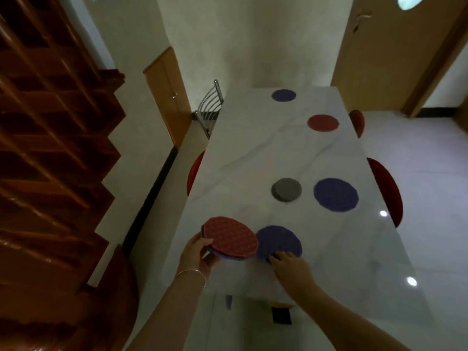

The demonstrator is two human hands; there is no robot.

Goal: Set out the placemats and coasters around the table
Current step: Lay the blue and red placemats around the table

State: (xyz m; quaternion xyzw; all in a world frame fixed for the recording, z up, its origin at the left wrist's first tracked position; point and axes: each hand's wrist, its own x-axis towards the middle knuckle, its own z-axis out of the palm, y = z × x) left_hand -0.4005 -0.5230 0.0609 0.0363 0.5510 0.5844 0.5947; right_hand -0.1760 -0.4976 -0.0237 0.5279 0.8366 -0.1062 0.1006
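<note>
A stack of round placemats (229, 240), red on top, is gripped by the left hand (200, 252) above the bench (253, 153). A purple placemat (279, 240) at the near edge is pressed under the right hand's (291, 268) relaxed fingers.

A home dining area, beside a staircase.

A long white marble-look counter (266, 153) stands on glossy pale floor tiles (430, 173), with red-seated chairs (387, 188) tucked along its sides and a metal-backed chair (209, 105) at the far left corner. Round mats (336, 195) in purple, red and grey lie on it. A dark wooden staircase (50, 122) rises on the left, a small wooden cabinet (167, 95) stands against the plain wall, and a wooden door (395, 46) is at the right.
</note>
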